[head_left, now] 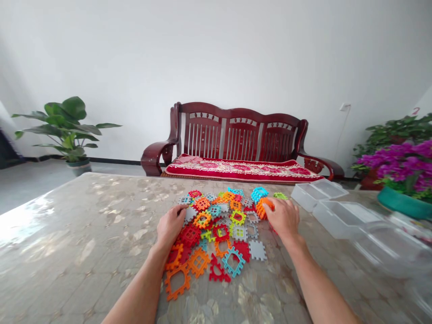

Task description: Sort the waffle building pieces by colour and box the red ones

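A heap of plastic interlocking puzzle tiles in red, orange, grey, blue and lime lies on the table [111, 238]. At the heap's left side, my left hand [171, 223] is closed, its fingertips at a grey tile [190, 215]. My right hand [285, 219] grips orange puzzle tiles [261, 209] that look stacked together, at the far right of the heap. Just behind them sits a stack of blue puzzle tiles [259, 194]. Nearest me are an orange frame tile [178, 281], a red triangular tile [218, 270] and a blue frame tile [233, 262].
Clear plastic boxes [347, 216] stand on the table at the right, beside a teal pot [401, 202] of purple flowers. Past the far table edge is a wooden bench [241, 135]. A potted plant [72, 130] stands at the left.
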Demonstrator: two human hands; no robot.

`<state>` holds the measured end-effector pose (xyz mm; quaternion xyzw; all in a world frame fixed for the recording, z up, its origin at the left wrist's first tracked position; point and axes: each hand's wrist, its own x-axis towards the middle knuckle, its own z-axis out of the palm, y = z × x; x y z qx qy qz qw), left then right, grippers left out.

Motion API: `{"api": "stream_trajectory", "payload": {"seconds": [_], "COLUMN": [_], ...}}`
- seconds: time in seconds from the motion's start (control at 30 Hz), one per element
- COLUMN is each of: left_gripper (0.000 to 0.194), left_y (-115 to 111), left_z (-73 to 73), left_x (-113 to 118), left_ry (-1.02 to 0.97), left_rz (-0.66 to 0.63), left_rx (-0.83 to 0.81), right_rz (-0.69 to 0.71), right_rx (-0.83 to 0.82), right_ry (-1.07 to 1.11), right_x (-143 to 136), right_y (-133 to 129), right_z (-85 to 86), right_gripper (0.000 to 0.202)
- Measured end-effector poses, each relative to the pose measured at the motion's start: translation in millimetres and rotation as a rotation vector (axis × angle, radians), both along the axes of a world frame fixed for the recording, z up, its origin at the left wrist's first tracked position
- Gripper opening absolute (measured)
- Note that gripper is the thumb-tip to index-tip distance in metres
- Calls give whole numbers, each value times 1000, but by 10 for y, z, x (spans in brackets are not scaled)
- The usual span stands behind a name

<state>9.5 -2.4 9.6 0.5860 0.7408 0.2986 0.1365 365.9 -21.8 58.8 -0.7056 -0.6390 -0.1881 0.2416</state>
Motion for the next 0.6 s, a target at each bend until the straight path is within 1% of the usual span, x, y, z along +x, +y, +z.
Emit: {"api": "stream_trajectory", "payload": {"seconds": [0.1, 0.2, 0.27, 0.4, 0.47, 0.6], "left_gripper": [36, 37, 37, 37, 37, 37], "left_y": [-3, -7, -12, -21, -22, -15], "left_z": [11, 17, 23, 40, 46, 41], "left_x": [6, 10, 12, 16, 17, 16], "left_ry": [-4, -11, -9, -2, 4, 4], "left_rz": [2, 2, 0, -10, -5, 0], "left_rx": [-15, -23, -29, -16, -17, -38], "right_rz": [143, 285, 343, 351, 338, 325], "right_rx": [19, -59, -123, -223, -252, -218], "right_ry": [45, 84, 95, 58, 40, 66], "right_x": [-160, -374, -496, -612, -617, -594], "right_y": [-29, -62, -84, -114, -114, -79], "right_z": [-27, -98, -164, -286, -325, -368], "right_gripper": [23, 21, 23, 39, 41, 40]}}
